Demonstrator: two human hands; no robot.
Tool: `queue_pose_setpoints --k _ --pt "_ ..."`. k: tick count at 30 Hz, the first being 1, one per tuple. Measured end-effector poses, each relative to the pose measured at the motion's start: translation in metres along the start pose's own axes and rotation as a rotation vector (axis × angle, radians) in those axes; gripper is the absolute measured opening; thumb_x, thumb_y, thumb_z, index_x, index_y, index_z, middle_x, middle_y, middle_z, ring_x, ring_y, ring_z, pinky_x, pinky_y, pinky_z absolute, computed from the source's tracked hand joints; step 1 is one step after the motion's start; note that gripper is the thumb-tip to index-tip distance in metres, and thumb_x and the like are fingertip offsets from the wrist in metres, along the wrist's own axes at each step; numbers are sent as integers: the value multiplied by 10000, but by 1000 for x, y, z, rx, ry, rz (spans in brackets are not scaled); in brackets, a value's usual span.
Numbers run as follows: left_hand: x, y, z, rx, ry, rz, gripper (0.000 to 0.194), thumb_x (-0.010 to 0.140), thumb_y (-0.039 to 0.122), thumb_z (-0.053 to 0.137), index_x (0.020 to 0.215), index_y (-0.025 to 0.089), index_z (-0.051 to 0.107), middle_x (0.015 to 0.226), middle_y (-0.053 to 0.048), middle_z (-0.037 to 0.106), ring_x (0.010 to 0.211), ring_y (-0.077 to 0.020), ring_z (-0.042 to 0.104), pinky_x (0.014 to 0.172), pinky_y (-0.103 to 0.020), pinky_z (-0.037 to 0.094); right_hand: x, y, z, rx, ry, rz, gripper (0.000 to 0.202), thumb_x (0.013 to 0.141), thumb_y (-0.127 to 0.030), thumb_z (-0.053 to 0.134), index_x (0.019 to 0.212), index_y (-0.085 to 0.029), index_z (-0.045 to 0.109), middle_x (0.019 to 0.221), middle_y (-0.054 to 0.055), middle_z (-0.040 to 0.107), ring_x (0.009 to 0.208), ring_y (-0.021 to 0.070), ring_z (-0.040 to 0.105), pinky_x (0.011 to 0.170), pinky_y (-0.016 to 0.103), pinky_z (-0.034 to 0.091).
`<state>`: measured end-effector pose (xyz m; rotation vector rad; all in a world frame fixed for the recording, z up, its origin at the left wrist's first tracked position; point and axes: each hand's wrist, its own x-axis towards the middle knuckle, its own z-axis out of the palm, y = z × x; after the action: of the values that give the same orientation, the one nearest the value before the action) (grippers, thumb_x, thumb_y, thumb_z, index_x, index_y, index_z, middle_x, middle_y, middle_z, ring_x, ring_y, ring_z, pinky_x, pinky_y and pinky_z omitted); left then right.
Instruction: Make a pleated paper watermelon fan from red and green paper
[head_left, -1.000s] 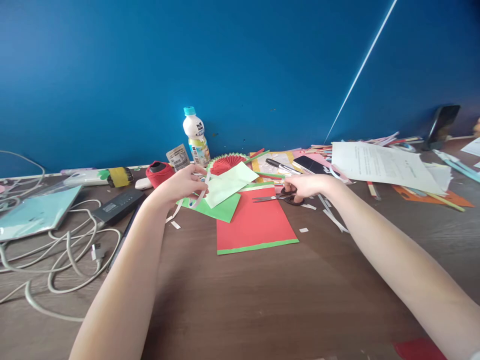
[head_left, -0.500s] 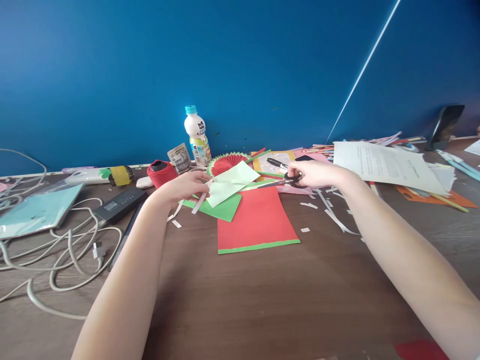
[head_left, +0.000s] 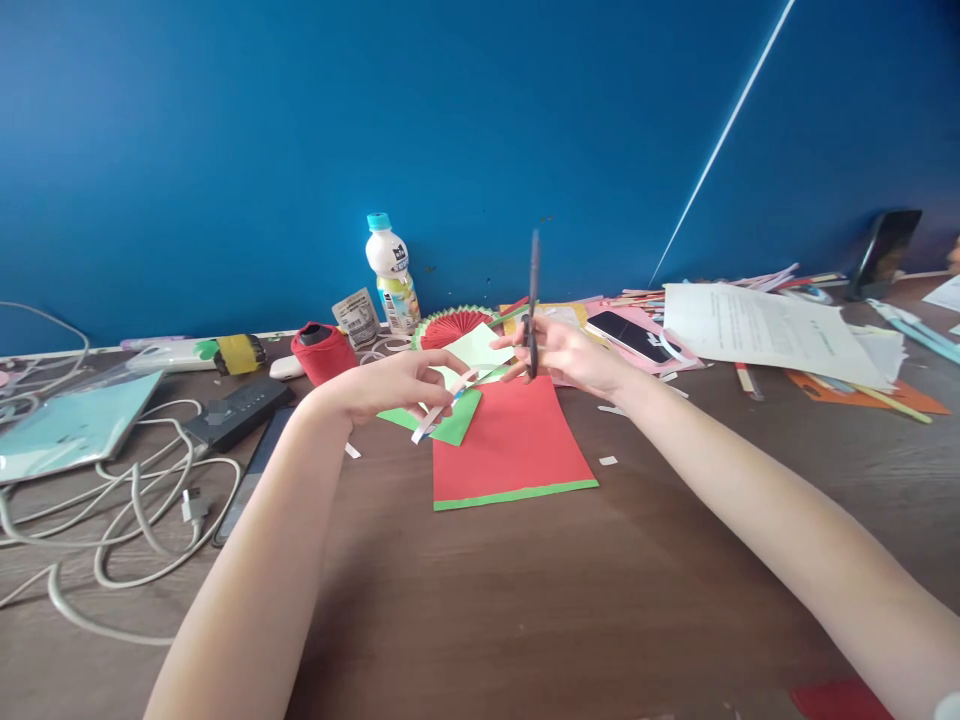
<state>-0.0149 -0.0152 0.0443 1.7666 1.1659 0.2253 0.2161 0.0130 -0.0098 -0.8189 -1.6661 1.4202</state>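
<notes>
Between the fingers of my left hand (head_left: 409, 385) is a narrow white strip (head_left: 426, 424), held over a green sheet (head_left: 459, 420). My right hand (head_left: 559, 355) has dark scissors (head_left: 533, 290) on its fingers, with the blades pointing up. A pale green sheet (head_left: 480, 345) lies between and behind the hands. Below them a red sheet (head_left: 510, 450) with a green strip (head_left: 517, 496) along its near edge lies flat on the table. Behind the pale sheet stands a pleated red and green paper fan (head_left: 454, 326), partly covered.
At the back stand a bottle (head_left: 391, 275) and a red roll (head_left: 324, 352). Cables (head_left: 139, 500) and a black box (head_left: 238, 412) are on the left. A phone (head_left: 631, 336) lies on pink paper, with a printed sheet (head_left: 757, 330) to its right. White scraps lie about.
My right hand has moved left and turned the scissors upright, uncovering the phone. My left hand has moved right, off the pale green sheet, with the white strip.
</notes>
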Motion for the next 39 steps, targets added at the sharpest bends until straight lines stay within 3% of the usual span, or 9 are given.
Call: queue_pose_setpoints --k 3,6,13,20,22,25,28,32,39 --pt "0 6 6 35 -38 6 392 664 235 553 1055 240 527 631 50 573 618 -117 548 574 -214 419 -1 1 10 136 -156 -1 242 718 -238 639 849 -201 439 1032 42 602 793 130 629 759 308 476" --pt "-1 8 8 54 -67 3 398 670 239 548 1067 253 523 646 53 578 620 -118 552 576 -214 416 -1 1 12 147 -179 12 237 724 -233 639 851 -194 442 992 44 624 835 139 631 827 330 464" --pt "-5 9 6 11 -92 53 385 700 257 548 1082 258 500 675 51 586 638 -112 556 594 -215 423 -1 0 1 -162 -6 69 219 756 -284 603 907 -173 492 943 66 637 799 168 634 743 324 491" --pt "2 0 3 -75 78 75 472 692 267 582 1151 263 470 712 27 598 568 -105 542 571 -237 445 -4 -11 -16 -390 81 75 195 812 -329 522 927 -173 516 923 44 593 664 116 600 546 225 431" --pt "4 -4 2 -80 140 78 473 701 259 578 1159 254 462 735 12 601 573 -106 541 561 -241 450 -7 -17 -26 -384 21 95 183 806 -328 535 908 -178 510 838 19 573 607 95 563 521 215 413" --pt "7 -8 1 -97 217 104 476 711 248 573 1170 245 446 735 7 588 591 -111 544 544 -238 453 -14 -26 -37 -389 -192 215 214 804 -378 546 812 -170 499 656 -17 515 519 75 505 483 204 386" --pt "11 -12 0 -104 269 130 462 716 244 573 1159 244 442 716 16 569 570 -102 537 536 -239 459 -19 -30 -41 -411 -315 329 276 795 -437 551 791 -167 491 556 -46 440 461 60 446 435 191 354" --pt "13 -13 0 -107 279 174 467 726 238 565 1172 241 428 687 22 558 543 -96 530 554 -261 481 -19 -26 -37 -415 -370 408 310 790 -462 546 851 -160 510 524 -57 402 422 54 399 380 183 328" --pt "11 -12 1 -86 235 196 452 743 241 555 1172 235 410 682 26 570 516 -88 523 553 -253 467 -18 -24 -33 -317 -401 400 270 815 -418 533 820 -151 500 519 -66 366 392 33 337 367 175 300"
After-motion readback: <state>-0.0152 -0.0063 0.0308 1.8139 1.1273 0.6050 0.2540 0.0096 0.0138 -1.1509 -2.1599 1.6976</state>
